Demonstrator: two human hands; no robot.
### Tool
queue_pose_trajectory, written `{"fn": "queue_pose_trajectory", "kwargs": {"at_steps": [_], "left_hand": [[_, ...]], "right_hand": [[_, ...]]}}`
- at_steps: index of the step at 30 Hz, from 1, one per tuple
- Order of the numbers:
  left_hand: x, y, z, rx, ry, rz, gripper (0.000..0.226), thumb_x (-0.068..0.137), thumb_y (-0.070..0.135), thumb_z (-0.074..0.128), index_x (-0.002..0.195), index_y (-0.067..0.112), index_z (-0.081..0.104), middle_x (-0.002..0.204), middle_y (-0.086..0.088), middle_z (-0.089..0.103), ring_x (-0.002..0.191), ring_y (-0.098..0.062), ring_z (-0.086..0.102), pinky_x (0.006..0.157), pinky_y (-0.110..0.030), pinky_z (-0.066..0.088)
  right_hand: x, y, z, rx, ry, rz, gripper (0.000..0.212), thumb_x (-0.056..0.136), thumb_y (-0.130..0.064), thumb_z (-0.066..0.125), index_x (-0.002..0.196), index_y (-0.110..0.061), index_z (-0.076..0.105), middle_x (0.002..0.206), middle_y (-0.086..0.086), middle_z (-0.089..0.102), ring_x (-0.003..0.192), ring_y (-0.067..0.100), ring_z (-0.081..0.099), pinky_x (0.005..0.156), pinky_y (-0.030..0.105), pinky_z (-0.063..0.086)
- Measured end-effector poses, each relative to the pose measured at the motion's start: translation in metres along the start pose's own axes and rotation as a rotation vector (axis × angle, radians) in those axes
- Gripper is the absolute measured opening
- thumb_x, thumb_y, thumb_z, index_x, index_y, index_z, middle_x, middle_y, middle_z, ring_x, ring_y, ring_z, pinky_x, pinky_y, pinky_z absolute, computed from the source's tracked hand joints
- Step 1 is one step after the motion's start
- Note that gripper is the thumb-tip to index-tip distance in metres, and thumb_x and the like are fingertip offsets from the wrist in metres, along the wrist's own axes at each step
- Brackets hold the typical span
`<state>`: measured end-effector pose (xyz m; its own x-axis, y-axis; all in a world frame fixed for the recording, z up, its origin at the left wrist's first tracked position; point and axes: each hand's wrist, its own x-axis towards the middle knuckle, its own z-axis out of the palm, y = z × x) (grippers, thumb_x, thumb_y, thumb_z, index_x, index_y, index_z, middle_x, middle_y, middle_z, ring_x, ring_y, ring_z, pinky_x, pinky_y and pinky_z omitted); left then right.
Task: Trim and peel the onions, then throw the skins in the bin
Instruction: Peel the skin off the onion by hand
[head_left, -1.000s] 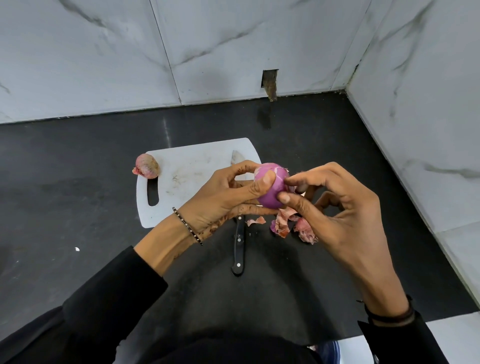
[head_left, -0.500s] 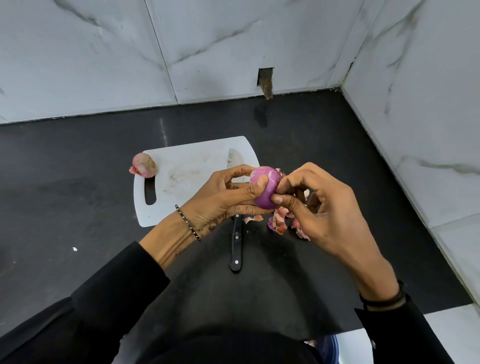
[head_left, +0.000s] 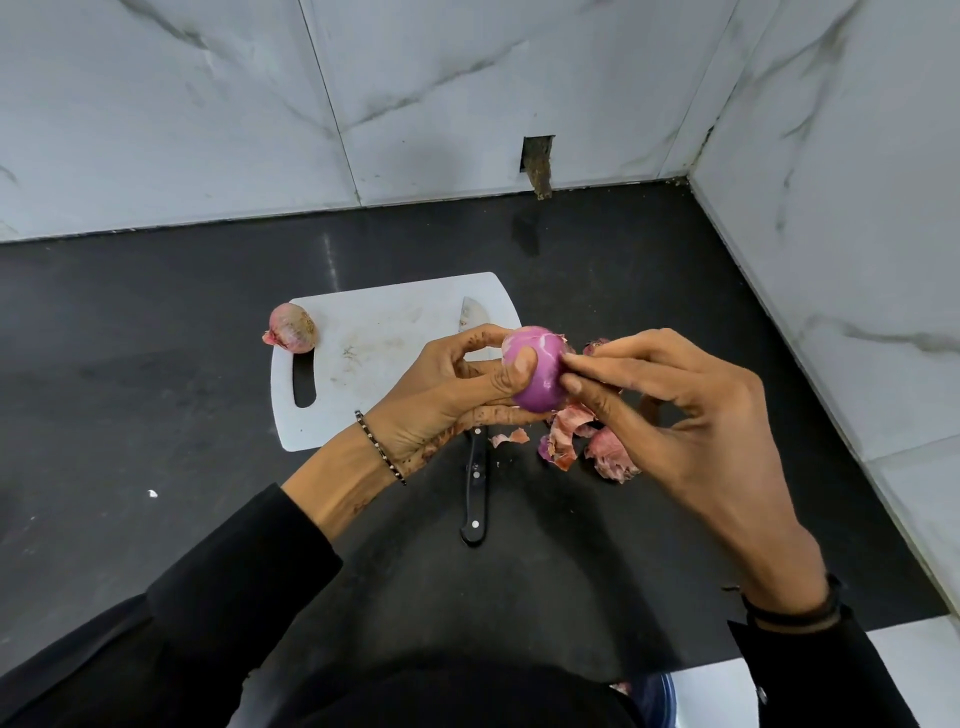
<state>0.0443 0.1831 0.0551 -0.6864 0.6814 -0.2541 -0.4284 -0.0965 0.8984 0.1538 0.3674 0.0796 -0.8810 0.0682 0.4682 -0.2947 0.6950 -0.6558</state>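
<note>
My left hand (head_left: 457, 395) grips a purple, mostly peeled onion (head_left: 540, 374) above the near right corner of the white cutting board (head_left: 374, 358). My right hand (head_left: 691, 415) pinches a bit of skin at the onion's right side with thumb and forefinger. A second onion (head_left: 292, 327), with its skin on, lies at the board's far left corner. Loose pink skins (head_left: 587, 441) lie on the black counter under my hands. A black-handled knife (head_left: 475, 488) lies on the counter with its blade tip on the board.
Marble-tiled walls close the counter at the back and right. The black counter (head_left: 156, 395) stretches to the left. A blue rim (head_left: 654, 696), perhaps the bin, shows below the counter's front edge at my right.
Both hands stay at the onion; my right thumb and forefinger have shifted to the onion's upper right side. The whole view has shifted slightly.
</note>
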Motion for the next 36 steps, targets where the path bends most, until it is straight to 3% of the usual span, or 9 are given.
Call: {"fn": "queue_pose_trajectory", "kwargs": {"at_steps": [3,8,10,16,21,24,28,31,36], "left_hand": [[-0.001,0.000,0.000,0.084,0.027,0.046,0.069,0.056,0.039,0.087,0.113,0.010,0.063,0.104,-0.023,0.071,0.096,-0.040,0.070,0.080,-0.044,0.060],[-0.002,0.001,0.001,0.307,0.094,0.145,0.058,0.057,0.034,0.081,0.109,0.018,0.063,0.099,-0.004,0.076,0.090,-0.022,0.074,0.074,-0.028,0.058],[-0.002,0.003,0.001,0.342,0.089,0.156,0.058,0.057,0.031,0.081,0.110,0.017,0.063,0.099,-0.002,0.076,0.090,-0.020,0.074,0.076,-0.026,0.057],[-0.003,-0.001,0.000,0.355,0.095,0.137,0.062,0.057,0.034,0.081,0.112,0.013,0.063,0.098,-0.005,0.076,0.089,-0.021,0.074,0.077,-0.031,0.059],[-0.002,-0.004,0.005,0.254,0.119,0.056,0.063,0.057,0.042,0.079,0.110,0.012,0.062,0.092,-0.012,0.076,0.086,-0.030,0.074,0.076,-0.049,0.060],[0.000,-0.003,0.009,0.145,0.123,-0.006,0.072,0.057,0.046,0.079,0.113,0.004,0.060,0.092,-0.019,0.075,0.085,-0.034,0.074,0.076,-0.048,0.060],[0.002,0.002,0.014,-0.032,0.100,-0.051,0.078,0.061,0.043,0.074,0.122,-0.003,0.056,0.099,-0.023,0.073,0.090,-0.037,0.072,0.077,-0.041,0.061],[0.004,0.003,0.012,-0.062,0.094,-0.026,0.074,0.061,0.039,0.076,0.119,-0.002,0.056,0.098,-0.022,0.073,0.090,-0.037,0.072,0.076,-0.041,0.061],[0.005,0.002,0.008,-0.024,0.069,0.016,0.068,0.059,0.039,0.081,0.115,0.004,0.060,0.103,-0.024,0.071,0.095,-0.039,0.071,0.080,-0.044,0.060]], "right_hand": [[0.004,0.001,-0.005,-0.082,-0.039,-0.001,0.022,0.089,-0.029,0.076,0.106,-0.016,0.081,0.096,-0.006,0.074,0.087,0.013,0.067,0.069,0.010,0.040],[0.013,0.000,-0.011,-0.129,-0.190,0.103,0.029,0.083,-0.050,0.064,0.097,-0.029,0.079,0.088,-0.016,0.069,0.086,0.010,0.065,0.065,0.039,0.053],[0.016,-0.001,-0.010,-0.124,-0.249,0.140,0.028,0.081,-0.053,0.062,0.092,-0.032,0.076,0.085,-0.018,0.067,0.086,0.009,0.064,0.066,0.043,0.053],[0.020,0.000,-0.001,-0.254,-0.283,0.100,0.026,0.075,-0.056,0.056,0.080,-0.031,0.063,0.075,-0.018,0.056,0.075,0.006,0.054,0.059,0.032,0.045],[0.016,-0.002,0.011,-0.317,-0.163,0.023,0.025,0.079,-0.046,0.058,0.078,-0.021,0.061,0.076,-0.011,0.055,0.071,0.010,0.050,0.054,0.042,0.047],[0.014,0.000,0.014,-0.349,-0.091,-0.009,0.021,0.084,-0.040,0.059,0.082,-0.019,0.062,0.080,-0.009,0.056,0.073,0.011,0.052,0.052,0.043,0.048],[0.009,0.002,0.010,-0.160,0.020,0.055,0.011,0.092,-0.031,0.069,0.095,-0.021,0.066,0.088,-0.014,0.059,0.080,0.011,0.057,0.062,0.030,0.047],[0.007,0.002,0.003,-0.055,0.024,0.092,0.022,0.091,-0.028,0.077,0.109,-0.019,0.068,0.095,-0.011,0.064,0.084,0.014,0.061,0.066,0.014,0.040],[0.007,0.003,0.001,-0.040,0.003,0.024,0.032,0.093,-0.023,0.076,0.123,-0.012,0.072,0.104,-0.004,0.065,0.087,0.008,0.060,0.071,0.008,0.040]]}}
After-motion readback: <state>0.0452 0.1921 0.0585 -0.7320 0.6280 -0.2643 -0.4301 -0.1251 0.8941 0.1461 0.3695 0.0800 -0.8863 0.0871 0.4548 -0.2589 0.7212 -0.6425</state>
